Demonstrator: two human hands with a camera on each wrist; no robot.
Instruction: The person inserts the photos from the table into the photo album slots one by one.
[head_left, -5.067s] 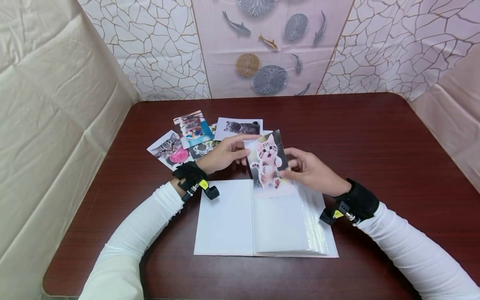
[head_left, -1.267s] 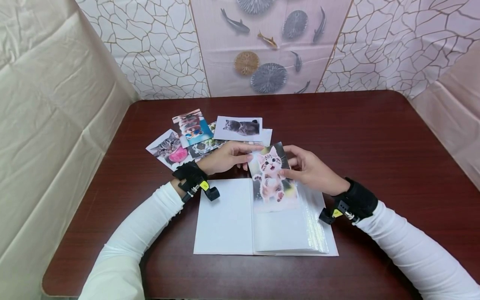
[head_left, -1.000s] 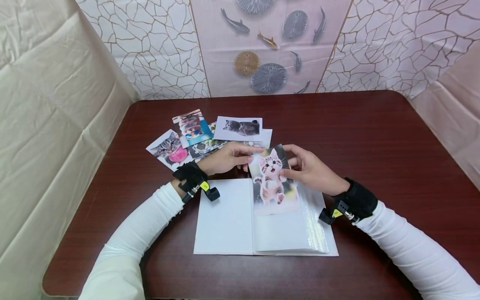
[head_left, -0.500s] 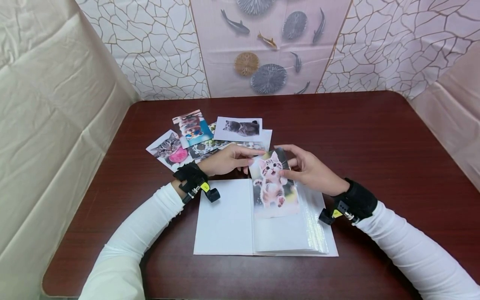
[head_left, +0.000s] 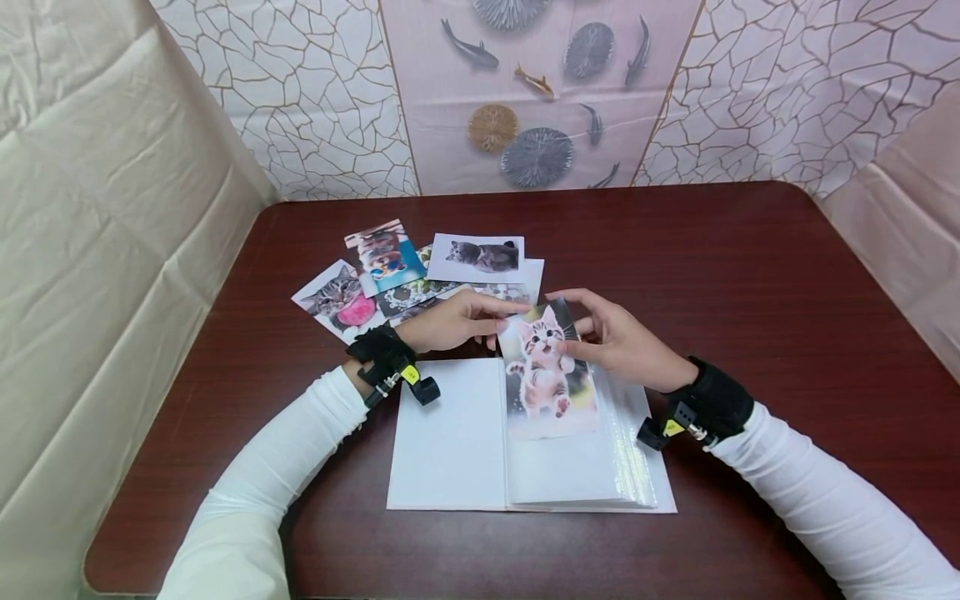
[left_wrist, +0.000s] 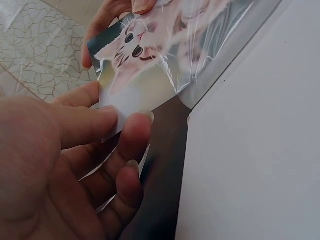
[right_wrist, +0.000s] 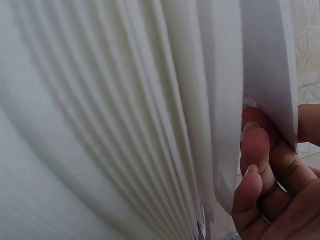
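A kitten photo (head_left: 543, 367) lies over the right-hand page of an open white photo album (head_left: 450, 433). In the left wrist view, clear plastic of a sleeve (left_wrist: 200, 55) covers much of the photo, while its top end sticks out. My left hand (head_left: 457, 321) pinches the photo's upper left corner between thumb and fingers. At its right side, my right hand (head_left: 626, 346) grips the photo and page edge, thumb in front and fingers behind. In the right wrist view, fingers of the right hand (right_wrist: 280, 185) curl behind a page beside the fanned album pages (right_wrist: 165, 100).
Several loose photos lie beyond the album: a cat with a pink ball (head_left: 337, 300), a blue-toned one (head_left: 386, 254) and a grey cat on white (head_left: 480, 257). All rest on a dark red-brown table (head_left: 720, 267). Patterned cloth (head_left: 315, 100) hangs behind it.
The kitten photo has slid down the page toward me, slowing in the last half second. Both hands have followed slightly, and the right index finger now reaches across its top edge.
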